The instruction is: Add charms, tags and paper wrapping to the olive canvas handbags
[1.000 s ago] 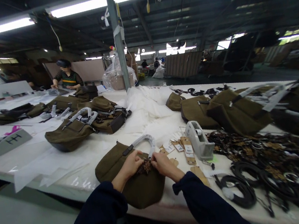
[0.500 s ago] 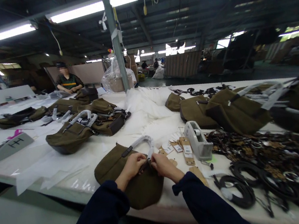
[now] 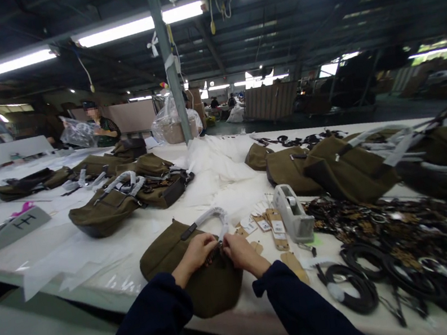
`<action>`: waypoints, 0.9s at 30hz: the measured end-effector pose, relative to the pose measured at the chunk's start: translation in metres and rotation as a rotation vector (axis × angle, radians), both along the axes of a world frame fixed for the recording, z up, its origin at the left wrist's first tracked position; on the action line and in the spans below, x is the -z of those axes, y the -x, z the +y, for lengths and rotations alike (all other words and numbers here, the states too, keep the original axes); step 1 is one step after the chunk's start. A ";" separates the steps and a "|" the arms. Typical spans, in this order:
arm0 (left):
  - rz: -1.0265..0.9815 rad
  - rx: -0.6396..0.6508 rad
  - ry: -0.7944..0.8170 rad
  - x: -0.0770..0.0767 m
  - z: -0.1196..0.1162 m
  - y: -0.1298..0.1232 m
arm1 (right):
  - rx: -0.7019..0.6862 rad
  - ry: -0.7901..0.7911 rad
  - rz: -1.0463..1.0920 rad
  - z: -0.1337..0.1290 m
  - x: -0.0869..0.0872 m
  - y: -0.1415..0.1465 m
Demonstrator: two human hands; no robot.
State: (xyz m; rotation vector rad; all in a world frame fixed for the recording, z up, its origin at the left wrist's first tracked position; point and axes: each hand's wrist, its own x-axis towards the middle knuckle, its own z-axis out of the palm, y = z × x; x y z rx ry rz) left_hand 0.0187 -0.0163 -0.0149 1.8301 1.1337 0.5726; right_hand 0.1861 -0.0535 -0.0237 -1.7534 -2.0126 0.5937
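While L hand [image 3: 199, 251] holds charm [image 3: 210, 259], R hand [image 3: 241, 251] sits nr bag hdl [image 3: 206, 215].

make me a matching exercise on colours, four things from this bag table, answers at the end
Things
1. handbag nearest the person
2. sleeves
3. thin sheets heaped mid-table
4. barcoded tags by the tape dispenser

Colours
A. white
B. tan with white labels
C. olive
D. navy

Pairs: 1-C, 2-D, 3-A, 4-B
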 end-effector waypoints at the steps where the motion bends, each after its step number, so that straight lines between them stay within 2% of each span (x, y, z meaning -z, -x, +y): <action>1: 0.011 0.001 -0.023 -0.001 0.000 -0.001 | 0.003 -0.006 0.006 -0.001 -0.001 0.001; 4: 0.024 0.007 -0.123 -0.009 -0.002 -0.003 | 0.010 -0.029 0.025 -0.006 -0.007 -0.001; 8: 0.066 -0.010 -0.322 -0.032 -0.010 -0.003 | 0.041 -0.057 0.070 -0.016 -0.019 -0.018; 11: 0.069 0.018 -0.408 -0.052 -0.022 -0.007 | 0.070 -0.059 0.328 -0.018 -0.023 -0.033; 14: 0.035 0.088 -0.398 -0.064 -0.032 -0.015 | -0.011 0.029 0.663 -0.017 -0.020 -0.037; 18: -0.039 0.040 -0.334 -0.065 -0.032 -0.023 | -0.090 0.097 0.876 -0.015 -0.012 -0.029; 22: -0.104 0.024 -0.278 -0.058 -0.027 -0.019 | -0.080 0.072 0.902 -0.015 -0.008 -0.022; 27: -0.110 -0.012 -0.292 -0.056 -0.024 -0.014 | -0.111 0.102 0.952 -0.016 -0.012 -0.017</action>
